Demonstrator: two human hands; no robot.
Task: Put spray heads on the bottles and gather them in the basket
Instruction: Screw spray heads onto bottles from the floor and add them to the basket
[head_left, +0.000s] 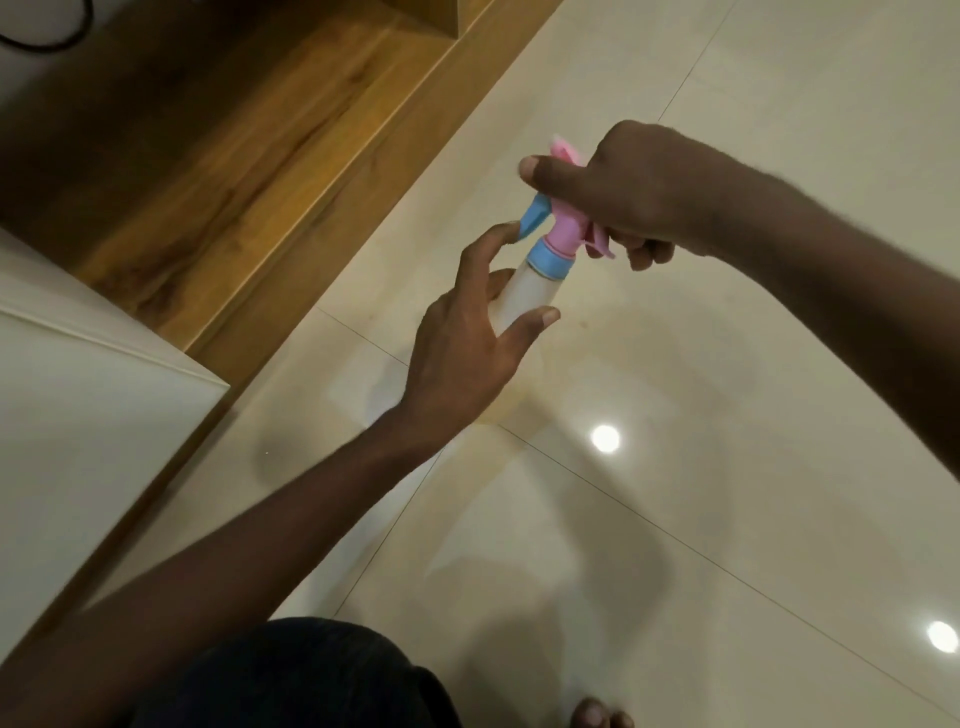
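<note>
- The bottle (524, 293), pale and see-through, is held up in the air over the floor, tilted, between both hands
- The left hand (462, 343) holds the bottle from below: thumb on one side, fingers on the other, loosely spread, one fingertip touching the blue trigger
- The right hand (628, 192) is curled around the pink and blue spray head (563, 228), which sits on the bottle's neck with its blue collar against the shoulder
- The right hand hides most of the top of the spray head; whether the collar is screwed tight I cannot tell
- The cream tile floor (727, 415) is glossy, with two bright light reflections
- A wooden step (260, 156) runs along the left, a white cabinet (78, 415) nearer on the left
- A dark-clothed knee (291, 675) and bare toes (597, 714) show at the bottom edge
</note>
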